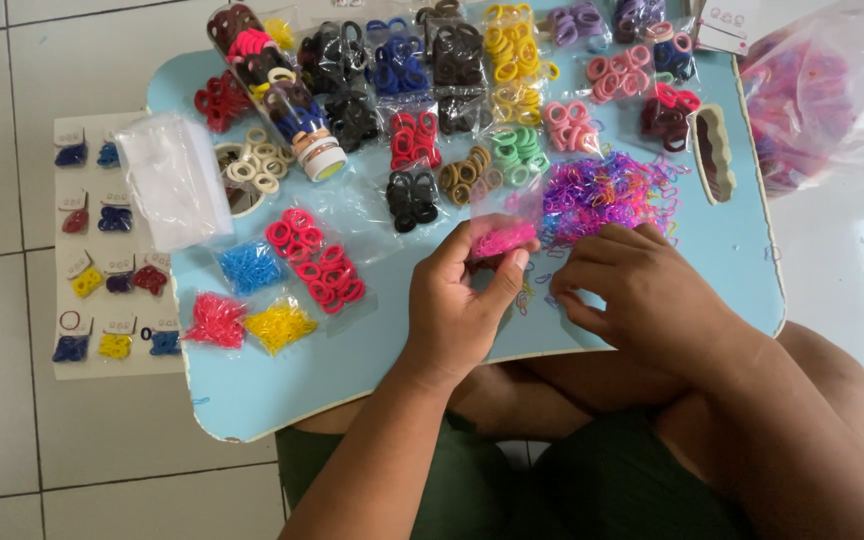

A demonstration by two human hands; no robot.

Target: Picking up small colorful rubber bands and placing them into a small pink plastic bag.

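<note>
My left hand (462, 295) holds a small clear bag with pink rubber bands (500, 232) upright over a light blue lap table (732, 250). My right hand (632, 285) rests beside it with fingers curled at the edge of a loose pile of purple and pink rubber bands (597, 190); whether it pinches any bands is hidden. Both hands sit at the table's near middle.
Many small bags of coloured hair ties (422, 75) fill the table's far half; blue (249, 266), pink (215, 320), yellow (278, 325) and red (317, 260) packets lie at left. A stack of clear bags (174, 180), a card of samples (102, 250) and a large bag (822, 90) flank it.
</note>
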